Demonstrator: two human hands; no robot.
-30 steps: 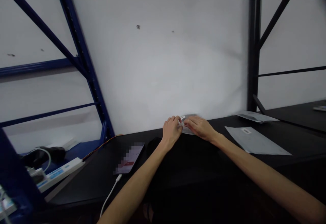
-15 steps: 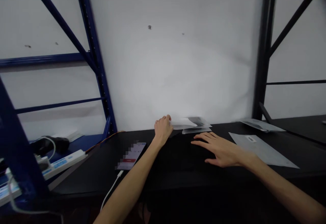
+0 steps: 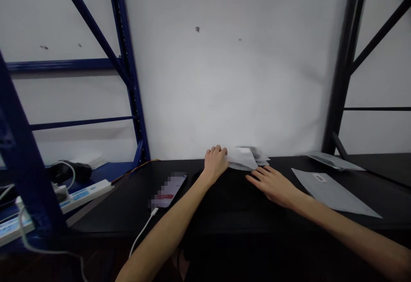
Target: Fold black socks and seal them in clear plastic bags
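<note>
At the back of the black table (image 3: 109, 218), near the wall, my left hand (image 3: 215, 162) has its fingers curled over the left end of a whitish, translucent flat plastic bag (image 3: 241, 158). The bag's near edge is raised a little, and more such bags (image 3: 261, 155) lie behind it. My right hand (image 3: 269, 183) is open, palm down, with its fingertips by the bag's near right corner; whether they touch it I cannot tell. Right of that hand lies a flat translucent bag (image 3: 340, 194) with a small white label (image 3: 319, 178).
Another translucent bag (image 3: 334, 161) lies at the back right by a black post (image 3: 342, 98). To the left are a phone (image 3: 170, 191) on a white cable (image 3: 143, 230), a power strip (image 3: 86, 194) and a blue rack post (image 3: 133, 81).
My left hand has drawn the bag nearer, away from the ones behind it. My right hand has moved closer to its corner. The view has shifted slightly.
</note>
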